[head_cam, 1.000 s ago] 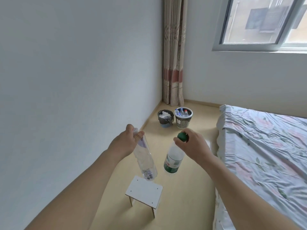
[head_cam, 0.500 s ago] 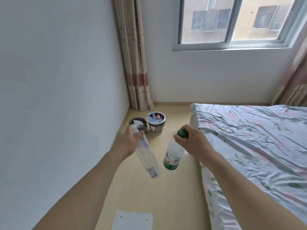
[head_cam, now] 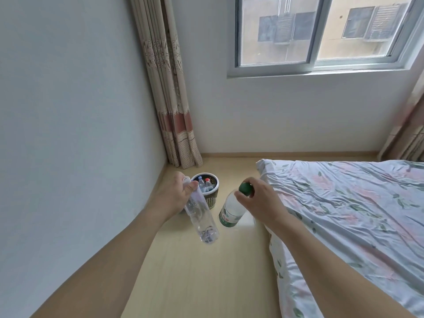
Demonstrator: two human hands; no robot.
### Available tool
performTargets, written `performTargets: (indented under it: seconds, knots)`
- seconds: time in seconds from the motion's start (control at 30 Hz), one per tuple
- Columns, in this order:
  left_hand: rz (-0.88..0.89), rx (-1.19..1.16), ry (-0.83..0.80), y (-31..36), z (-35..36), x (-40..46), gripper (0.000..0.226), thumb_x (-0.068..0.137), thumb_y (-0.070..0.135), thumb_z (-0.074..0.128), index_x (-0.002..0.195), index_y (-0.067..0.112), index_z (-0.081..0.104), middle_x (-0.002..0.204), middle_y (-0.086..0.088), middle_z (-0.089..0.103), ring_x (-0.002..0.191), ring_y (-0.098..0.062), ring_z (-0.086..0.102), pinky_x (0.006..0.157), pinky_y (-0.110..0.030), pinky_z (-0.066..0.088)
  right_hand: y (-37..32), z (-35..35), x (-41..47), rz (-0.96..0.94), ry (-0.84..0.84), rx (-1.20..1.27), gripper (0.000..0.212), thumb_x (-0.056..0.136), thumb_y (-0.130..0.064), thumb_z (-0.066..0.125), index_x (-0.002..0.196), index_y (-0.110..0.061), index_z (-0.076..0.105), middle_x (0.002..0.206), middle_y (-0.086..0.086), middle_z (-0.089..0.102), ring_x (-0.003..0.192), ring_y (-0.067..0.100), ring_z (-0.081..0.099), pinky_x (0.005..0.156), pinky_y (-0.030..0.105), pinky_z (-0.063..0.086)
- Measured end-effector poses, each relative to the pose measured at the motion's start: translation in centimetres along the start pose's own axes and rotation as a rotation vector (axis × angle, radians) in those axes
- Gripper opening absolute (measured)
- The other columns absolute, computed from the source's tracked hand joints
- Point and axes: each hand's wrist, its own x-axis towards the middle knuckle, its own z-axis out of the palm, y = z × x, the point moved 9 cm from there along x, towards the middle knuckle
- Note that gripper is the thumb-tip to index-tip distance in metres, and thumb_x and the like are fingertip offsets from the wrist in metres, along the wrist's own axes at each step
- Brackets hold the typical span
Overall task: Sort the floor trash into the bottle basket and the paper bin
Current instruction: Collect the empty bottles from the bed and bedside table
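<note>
Inside bottle basket (head_cam: 212,195): capped bottles (head_cam: 205,184)

Floor (head_cam: 195,271) bears bottle basket (head_cam: 210,198).

Basket (head_cam: 212,198) on floor (head_cam: 195,271) nr corner, bottles inside, curtain (head_cam: 169,111) behind it. Bed (head_cam: 355,214) to the right, window (head_cam: 321,33) above. Left hand (head_cam: 176,195) w/ bottle (head_cam: 202,216) in front of basket; right hand (head_cam: 259,198) w/ 2nd bottle (head_cam: 230,211) beside.
</note>
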Motion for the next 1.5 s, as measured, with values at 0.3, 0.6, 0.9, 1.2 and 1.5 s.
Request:
performTargets:
  seconds: [0.3,0.6,0.9,1.2,1.5]
  knots:
    - [-0.089,-0.010,-0.056,-5.3,2.1,15.3,0.040,0.096,0.060,0.039,0.106,0.022,0.038,0.092,-0.002,0.059,0.085,-0.022,0.059,0.078,-0.037,0.049,2.6,6.8,15.7,-0.047,-0.070,-0.024,0.017,0.087,-0.037,0.062,0.089,-0.023,0.054,0.084,-0.007,0.056,0.076,0.012,0.051,0.070,0.029,0.047]
    - [-0.150,-0.109,-0.016,-11.2,-1.4,34.8,0.045,0.098,0.055,0.041,0.119,0.015,0.039,0.113,-0.001,0.054,0.103,-0.023,0.055,0.085,-0.036,0.045,1.6,11.8,35.5,-0.047,-0.090,-0.081,0.017,0.086,-0.038,0.061,0.091,-0.023,0.055,0.090,-0.005,0.057,0.079,0.012,0.052,0.070,0.027,0.045]
    - [-0.165,-0.101,-0.066,-13.0,2.8,50.2,0.036,0.097,0.055,0.043,0.105,0.021,0.039,0.095,0.001,0.057,0.086,-0.020,0.057,0.078,-0.037,0.047,6.7,16.0,49.9,0.041,-0.095,-0.068,0.019,0.085,-0.037,0.061,0.093,-0.021,0.057,0.091,-0.003,0.057,0.080,0.015,0.052,0.073,0.030,0.046]
    - [-0.269,-0.025,-0.164,-16.2,8.3,65.5,0.034,0.098,0.049,0.045,0.110,0.017,0.039,0.096,-0.002,0.057,0.082,-0.016,0.055,0.062,-0.029,0.038,15.6,23.9,66.5,0.090,-0.221,-0.080,0.022,0.086,-0.040,0.059,0.096,-0.021,0.055,0.093,-0.005,0.055,0.082,0.014,0.051,0.068,0.026,0.038]
    - [-0.373,0.017,-0.274,-24.8,18.2,76.6,0.027,0.097,0.050,0.045,0.100,0.024,0.040,0.083,0.002,0.058,0.075,-0.021,0.057,0.068,-0.036,0.046,24.3,39.7,79.1,0.123,-0.512,-0.173,0.023,0.090,-0.037,0.057,0.100,-0.017,0.053,0.099,-0.001,0.055,0.087,0.020,0.054,0.073,0.030,0.044]
